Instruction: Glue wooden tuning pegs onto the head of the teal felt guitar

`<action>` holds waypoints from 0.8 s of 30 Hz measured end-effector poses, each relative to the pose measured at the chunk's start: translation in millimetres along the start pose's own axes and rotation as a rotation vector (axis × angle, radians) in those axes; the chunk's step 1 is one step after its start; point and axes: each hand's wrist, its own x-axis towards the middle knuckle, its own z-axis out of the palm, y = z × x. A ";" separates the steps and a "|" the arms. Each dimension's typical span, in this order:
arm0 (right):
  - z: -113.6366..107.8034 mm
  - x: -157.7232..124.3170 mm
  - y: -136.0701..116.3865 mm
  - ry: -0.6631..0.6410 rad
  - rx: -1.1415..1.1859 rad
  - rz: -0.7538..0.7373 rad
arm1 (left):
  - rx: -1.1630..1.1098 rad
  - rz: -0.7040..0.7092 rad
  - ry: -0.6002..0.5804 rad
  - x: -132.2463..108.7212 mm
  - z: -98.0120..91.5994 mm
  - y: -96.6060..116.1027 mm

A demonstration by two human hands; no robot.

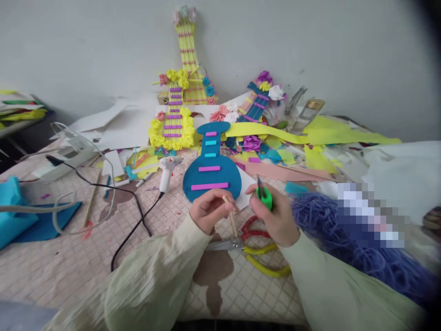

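Note:
My left hand [212, 210] pinches a thin wooden stick [233, 223] between thumb and fingertips, its lower end slanting down over the scissors. In my right hand [277, 218] is a green craft knife [264, 197], its tip pointing up. Scissors [260, 250] with red and yellow handles lie on the table beneath both hands. Just beyond my left hand lies a dark blue guitar-shaped cutout [223, 172] with purple and light blue strips across it. White card [245, 184] shows under its right edge.
A white glue gun [166, 177] with a black cable stands left of the blue cutout. Decorated paper guitars [188, 50] lean on the wall. Blue-violet shredded strands [330, 230] lie at right. Paper scraps [151, 165], yellow crepe strips [272, 132] and a power strip [65, 158] surround the work.

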 end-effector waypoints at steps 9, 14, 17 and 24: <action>-16.6 41.0 6.3 0.183 -0.201 -0.035 | -0.009 -0.248 -0.032 19.6 15.3 -9.2; -17.9 16.4 17.8 0.056 -0.403 -0.177 | 0.009 -0.216 0.005 9.8 3.5 -19.8; -8.8 1.6 16.1 -0.055 -0.531 -0.355 | 0.014 -0.211 0.076 3.7 0.2 -18.0; 12.8 -10.3 11.3 -0.160 -0.554 -0.497 | 0.053 -0.186 0.141 2.4 -1.7 -12.5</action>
